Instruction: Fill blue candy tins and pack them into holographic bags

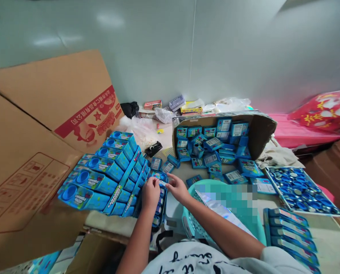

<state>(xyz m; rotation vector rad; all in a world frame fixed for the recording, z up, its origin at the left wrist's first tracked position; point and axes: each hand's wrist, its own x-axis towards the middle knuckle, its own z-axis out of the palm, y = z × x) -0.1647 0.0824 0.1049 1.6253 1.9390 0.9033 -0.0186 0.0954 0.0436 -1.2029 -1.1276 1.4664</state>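
Note:
My left hand (151,193) is closed in a pinch over an open blue box (160,220), which holds a row of small blue packs. My right hand (177,188) meets it from the right, thumb and fingers bent close together. Between the fingertips shows a small whitish-blue piece (162,183), too small to name. Just left of my left hand rises a stepped stack of blue candy boxes (98,179), each with a round blue lid on its end. Several small blue boxes (167,166) lie just beyond my hands.
A big cardboard carton (38,160) stands at the left. Ahead lies a tipped carton (262,133) spilling small blue boxes. A teal basket (187,224) sits under my right forearm. At the right are a tray (301,192) of blue lids and a row of blue boxes (292,236).

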